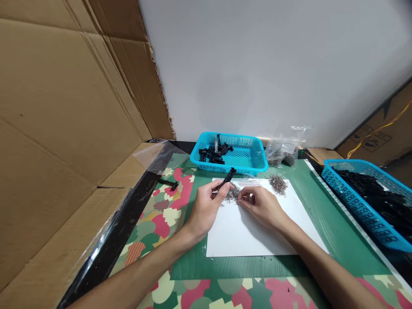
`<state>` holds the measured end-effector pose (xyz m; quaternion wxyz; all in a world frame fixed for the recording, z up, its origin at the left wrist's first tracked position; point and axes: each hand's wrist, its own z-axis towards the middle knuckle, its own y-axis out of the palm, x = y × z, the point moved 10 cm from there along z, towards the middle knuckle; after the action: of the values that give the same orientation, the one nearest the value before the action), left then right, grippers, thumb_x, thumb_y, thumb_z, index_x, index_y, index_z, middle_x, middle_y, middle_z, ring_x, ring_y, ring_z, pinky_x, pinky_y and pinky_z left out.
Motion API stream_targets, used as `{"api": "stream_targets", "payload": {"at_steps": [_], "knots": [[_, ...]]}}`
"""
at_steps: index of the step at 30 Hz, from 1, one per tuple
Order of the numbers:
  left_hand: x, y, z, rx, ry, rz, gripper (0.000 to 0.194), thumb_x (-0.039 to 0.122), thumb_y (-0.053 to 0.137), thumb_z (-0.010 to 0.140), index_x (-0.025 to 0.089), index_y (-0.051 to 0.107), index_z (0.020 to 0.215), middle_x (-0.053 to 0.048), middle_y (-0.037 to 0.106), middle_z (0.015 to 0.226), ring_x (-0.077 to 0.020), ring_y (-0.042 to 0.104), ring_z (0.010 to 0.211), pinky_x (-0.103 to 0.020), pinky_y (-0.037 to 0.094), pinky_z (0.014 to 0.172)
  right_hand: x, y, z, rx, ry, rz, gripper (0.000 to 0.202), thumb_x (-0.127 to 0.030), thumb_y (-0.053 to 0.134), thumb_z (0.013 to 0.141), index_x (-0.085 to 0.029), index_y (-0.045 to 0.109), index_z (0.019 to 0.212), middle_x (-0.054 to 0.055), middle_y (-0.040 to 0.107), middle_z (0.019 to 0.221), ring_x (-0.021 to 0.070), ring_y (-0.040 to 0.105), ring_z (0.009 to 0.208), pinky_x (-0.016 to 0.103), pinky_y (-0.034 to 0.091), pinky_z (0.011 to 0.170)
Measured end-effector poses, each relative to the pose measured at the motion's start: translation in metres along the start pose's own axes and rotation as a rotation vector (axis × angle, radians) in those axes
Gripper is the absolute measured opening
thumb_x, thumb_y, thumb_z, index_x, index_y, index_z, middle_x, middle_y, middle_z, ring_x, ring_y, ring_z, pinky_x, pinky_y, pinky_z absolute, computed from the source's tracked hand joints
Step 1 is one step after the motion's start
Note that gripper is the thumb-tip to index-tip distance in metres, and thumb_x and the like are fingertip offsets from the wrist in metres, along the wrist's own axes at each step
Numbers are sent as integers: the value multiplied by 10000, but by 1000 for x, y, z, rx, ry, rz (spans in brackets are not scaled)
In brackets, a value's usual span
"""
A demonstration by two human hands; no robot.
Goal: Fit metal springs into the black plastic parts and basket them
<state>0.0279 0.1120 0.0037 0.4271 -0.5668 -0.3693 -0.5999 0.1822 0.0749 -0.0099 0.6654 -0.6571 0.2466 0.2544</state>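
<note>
My left hand [207, 204] is closed on a narrow black plastic part [229, 175], which sticks up past the thumb and forefinger. Close by on the right, my right hand [260, 204] has its thumb and forefinger pinched together at the edge of a heap of tiny silvery metal pieces [232, 194]. Whatever is between those fingertips is too small to make out. Under both hands lies a white sheet of paper [251, 240]. A second heap of small brownish metal pieces [277, 184] rests near the sheet's far right corner.
Behind the paper stands a blue basket [257, 159] with several black parts at its left end. Another blue basket [360, 206], full of black parts, sits at right. One black part [168, 183] lies left. Clear bags [281, 150] stand at the back; cardboard [64, 107] walls the left side.
</note>
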Motion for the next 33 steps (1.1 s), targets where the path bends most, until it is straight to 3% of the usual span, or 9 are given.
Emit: {"api": "stream_targets", "payload": {"at_steps": [4,8,12,16,23,33], "knots": [[-2,-7,3,53,11,64,410,532,705,926,130,764,975,-52,729,906,-173,619,795,-238,456,655,0,0,2,-19,-40,41,126,-238,639,917,-239,758,876,10,764,851,175,620,724,283,369,652],[-6,-10,3,66,-8,51,415,537,714,918,133,749,1011,-47,733,915,-164,623,760,-239,460,640,-2,1,3,-79,-84,261,140,-250,621,931,-195,726,856,28,715,817,160,579,700,271,379,627],[-6,2,-1,-19,-49,6,388,517,694,944,138,718,1018,-11,664,829,-105,522,632,-211,380,553,-10,-1,0,-152,-85,571,234,-382,658,962,-179,682,847,23,668,835,149,564,731,265,396,643],[-3,16,-4,-118,-47,-15,349,487,697,952,140,710,987,14,596,740,-88,452,589,-204,343,537,-16,-5,-3,-164,-56,698,334,-502,726,925,-179,676,853,6,626,818,118,476,664,257,355,598],[-6,25,-6,-197,-35,-31,351,497,687,964,155,722,1032,-27,663,892,-112,534,692,-217,394,595,-14,-4,-3,-158,-46,792,375,-552,776,878,-188,688,884,13,602,842,97,383,615,245,294,526],[-15,26,-8,-201,-110,-36,433,592,693,928,162,641,948,89,372,615,-74,317,509,-234,236,498,-10,5,-1,-132,-38,896,342,-517,780,882,-191,681,897,-25,556,771,76,350,553,241,253,492]]}}
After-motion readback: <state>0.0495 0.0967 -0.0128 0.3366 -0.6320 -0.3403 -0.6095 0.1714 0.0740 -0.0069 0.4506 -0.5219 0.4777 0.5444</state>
